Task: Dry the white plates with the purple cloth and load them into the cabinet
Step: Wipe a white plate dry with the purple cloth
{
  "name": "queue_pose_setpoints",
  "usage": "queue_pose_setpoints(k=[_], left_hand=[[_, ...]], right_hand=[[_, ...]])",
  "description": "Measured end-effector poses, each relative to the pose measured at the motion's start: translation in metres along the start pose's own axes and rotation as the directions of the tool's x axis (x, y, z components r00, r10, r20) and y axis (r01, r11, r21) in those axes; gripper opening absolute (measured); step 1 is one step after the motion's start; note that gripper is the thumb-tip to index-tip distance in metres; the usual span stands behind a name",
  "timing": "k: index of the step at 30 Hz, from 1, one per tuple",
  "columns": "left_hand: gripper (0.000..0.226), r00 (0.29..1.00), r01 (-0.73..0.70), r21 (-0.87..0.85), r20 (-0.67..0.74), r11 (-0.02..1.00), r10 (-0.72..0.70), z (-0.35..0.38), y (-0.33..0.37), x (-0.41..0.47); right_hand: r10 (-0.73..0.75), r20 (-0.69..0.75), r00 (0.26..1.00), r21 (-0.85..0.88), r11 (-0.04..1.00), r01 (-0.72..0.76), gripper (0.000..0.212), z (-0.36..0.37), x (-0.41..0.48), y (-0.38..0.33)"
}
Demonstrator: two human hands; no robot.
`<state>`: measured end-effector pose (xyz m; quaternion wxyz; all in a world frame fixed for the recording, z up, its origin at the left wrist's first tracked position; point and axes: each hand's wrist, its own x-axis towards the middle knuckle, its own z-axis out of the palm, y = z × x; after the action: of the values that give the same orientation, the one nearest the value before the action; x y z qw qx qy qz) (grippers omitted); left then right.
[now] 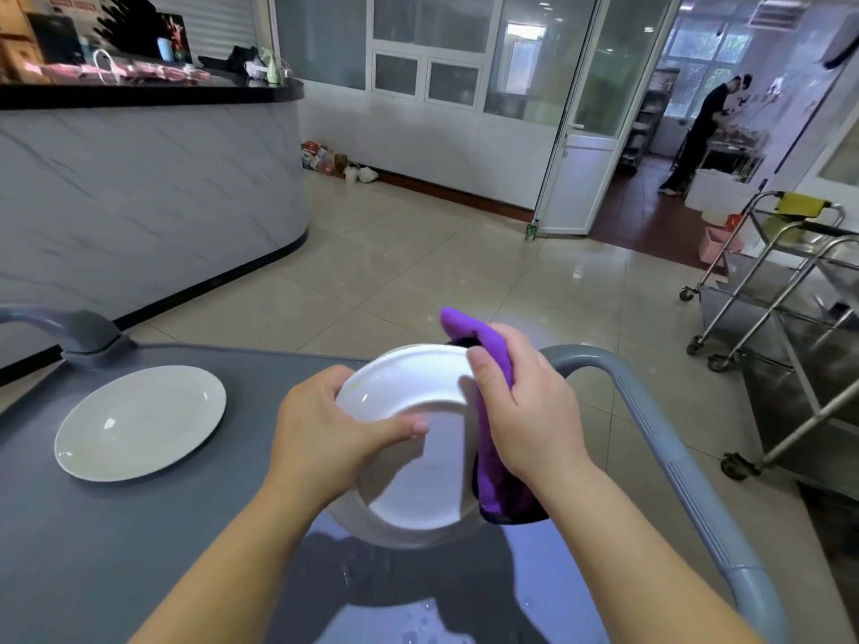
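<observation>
I hold a white plate point(418, 476) tilted above the grey cart top point(139, 550), its underside facing me. My left hand point(325, 434) grips its left rim, thumb lying across the base. My right hand point(525, 411) holds the purple cloth point(492, 485) wrapped over the plate's right rim, thumb on the near side. A second white plate point(139, 420) lies flat on the cart top to the left. The cabinet is not in view.
The cart's grey handle point(674, 457) curves around on the right, and water drops lie on its top near me. Steel trolleys point(790, 327) stand at the right. A curved marble counter point(139, 202) is at the left. A person works in the far room point(702, 127).
</observation>
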<state>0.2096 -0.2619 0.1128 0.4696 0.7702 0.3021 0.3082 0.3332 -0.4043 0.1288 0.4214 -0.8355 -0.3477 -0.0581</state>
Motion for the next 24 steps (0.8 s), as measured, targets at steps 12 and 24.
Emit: queue_pose_setpoints(k=[12, 24], left_hand=[[0.044, 0.991, 0.07, -0.298, -0.09, 0.952, -0.101, 0.008, 0.001, 0.001], [0.06, 0.975, 0.196, -0.453, 0.184, 0.869, -0.124, -0.009, 0.004, 0.013]], right_hand=[[0.315, -0.173, 0.933, 0.325, 0.913, -0.248, 0.034, -0.01, 0.009, 0.004], [0.416, -0.138, 0.899, 0.58, 0.769, -0.268, 0.034, -0.008, 0.013, 0.01]])
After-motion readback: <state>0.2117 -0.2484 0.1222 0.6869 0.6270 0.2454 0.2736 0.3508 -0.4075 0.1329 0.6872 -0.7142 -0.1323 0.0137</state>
